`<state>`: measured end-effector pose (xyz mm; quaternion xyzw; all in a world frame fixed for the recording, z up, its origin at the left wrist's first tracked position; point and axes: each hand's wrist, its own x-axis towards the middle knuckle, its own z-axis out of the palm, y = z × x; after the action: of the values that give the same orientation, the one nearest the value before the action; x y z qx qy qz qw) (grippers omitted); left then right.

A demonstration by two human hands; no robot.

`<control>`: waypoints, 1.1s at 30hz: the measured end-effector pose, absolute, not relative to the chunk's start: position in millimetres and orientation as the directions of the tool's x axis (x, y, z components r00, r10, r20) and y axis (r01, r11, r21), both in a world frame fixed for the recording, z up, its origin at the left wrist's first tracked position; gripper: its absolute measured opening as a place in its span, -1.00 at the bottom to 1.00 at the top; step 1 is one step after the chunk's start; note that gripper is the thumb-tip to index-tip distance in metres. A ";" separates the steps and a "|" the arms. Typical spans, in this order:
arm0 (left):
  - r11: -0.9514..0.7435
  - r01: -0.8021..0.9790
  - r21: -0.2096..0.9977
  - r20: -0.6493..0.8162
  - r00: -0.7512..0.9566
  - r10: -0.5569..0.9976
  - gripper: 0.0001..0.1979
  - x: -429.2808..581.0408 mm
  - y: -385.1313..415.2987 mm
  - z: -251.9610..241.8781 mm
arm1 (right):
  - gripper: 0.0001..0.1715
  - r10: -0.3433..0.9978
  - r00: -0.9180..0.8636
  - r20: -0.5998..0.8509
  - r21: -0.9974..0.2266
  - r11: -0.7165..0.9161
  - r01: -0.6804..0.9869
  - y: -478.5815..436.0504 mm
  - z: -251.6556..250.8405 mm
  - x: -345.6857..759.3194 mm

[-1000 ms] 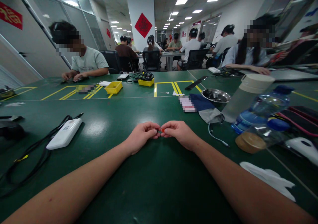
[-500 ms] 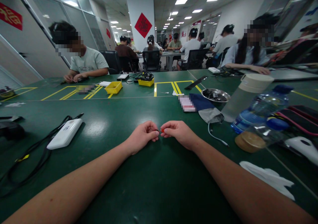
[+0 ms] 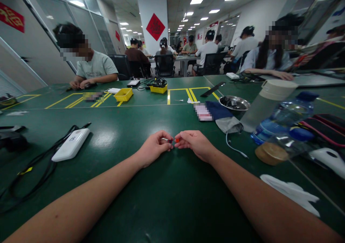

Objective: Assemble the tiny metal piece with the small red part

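Note:
Both my hands rest on the green table (image 3: pixel 172 200), fingertips almost meeting at its middle. My left hand (image 3: pixel 153 148) is curled, pinching a tiny part (image 3: pixel 167 140) that is too small to name. My right hand (image 3: pixel 195 144) is also closed, its thumb and forefinger pinching a small orange piece (image 3: pixel 177 140). The two little parts sit a finger's width apart. Both forearms stretch back toward me across the table.
A white power bank (image 3: pixel 70 144) with black cables lies at the left. At the right stand a metal bowl (image 3: pixel 234 103), a capped cup (image 3: pixel 265 101), water bottles (image 3: pixel 285 117), a grey mask (image 3: pixel 229 125) and white paper (image 3: pixel 292 194). Yellow trays (image 3: pixel 123 94) and other people sit beyond.
My fingertips touched a second ago, drew slightly apart, and now sit close together again, a little higher. The rest of the table is unchanged.

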<state>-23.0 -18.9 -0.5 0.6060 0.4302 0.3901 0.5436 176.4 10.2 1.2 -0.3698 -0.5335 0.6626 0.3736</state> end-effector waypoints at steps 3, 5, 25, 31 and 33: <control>-0.034 0.099 0.995 -0.001 0.330 0.944 -0.81 -22.7 -19.0 -0.5 | -0.66 0.883 -0.462 -0.082 -0.984 -0.145 -0.102 11.1 -0.5 176.8; -0.048 0.110 0.993 0.009 0.330 0.944 -0.82 -22.5 -19.4 -0.1 | -0.66 0.880 -0.468 -0.079 -0.985 -0.140 -0.097 11.3 -1.3 177.0; -0.112 0.218 0.969 0.028 0.354 0.935 -0.82 -22.5 -20.5 0.2 | -0.63 0.864 -0.498 -0.077 -0.986 -0.139 -0.088 10.6 -1.1 178.6; -0.110 0.206 0.972 0.029 0.360 0.932 -0.83 -22.0 -21.1 0.9 | -0.67 0.864 -0.499 -0.069 -0.990 -0.121 -0.072 10.7 -1.0 177.8; -0.102 0.209 0.973 0.019 0.366 0.930 -0.82 -22.0 -21.4 1.0 | -0.68 0.863 -0.502 -0.064 -0.992 -0.111 -0.064 10.0 -0.1 177.7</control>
<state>-22.0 -21.4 1.0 0.6518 0.4370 0.3549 0.5082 177.7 10.0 -0.1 -0.3529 -0.5656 0.6565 0.3529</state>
